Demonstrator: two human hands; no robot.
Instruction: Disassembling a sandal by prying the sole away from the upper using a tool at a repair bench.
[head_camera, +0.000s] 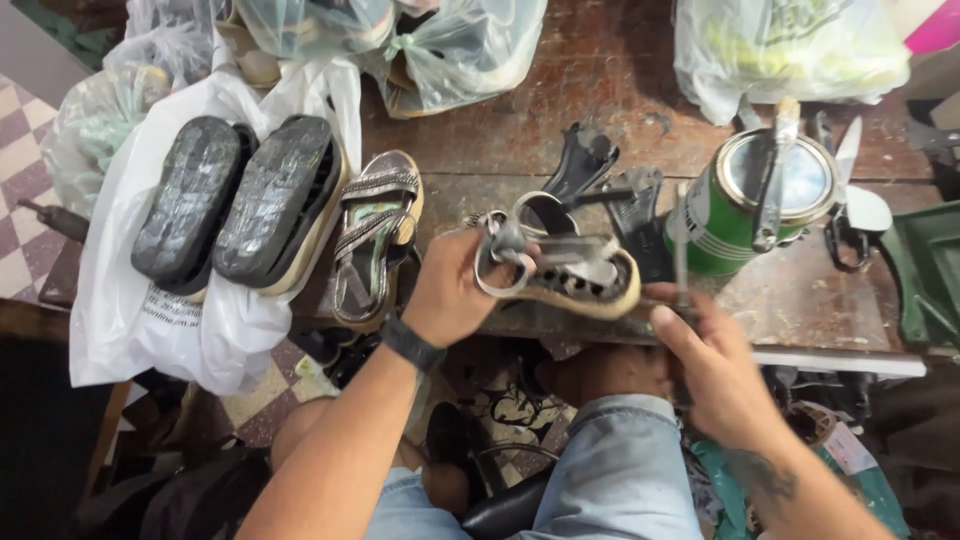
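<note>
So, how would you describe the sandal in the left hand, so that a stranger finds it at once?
Start at the worn wooden workbench, then the green tin can on its right part. Just left of that can, the left hand lifts a strappy sandal with a pale sole edge. Unlike its matching sandal lying flat beside two dark upturned soles, this one is off the bench.

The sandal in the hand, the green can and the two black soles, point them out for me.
sandal (590, 285): head view, on its tan sole edge.
green can (722, 228): head view, on its striped side.
black soles (270, 200): head view, on the right sole's tread.
</note>
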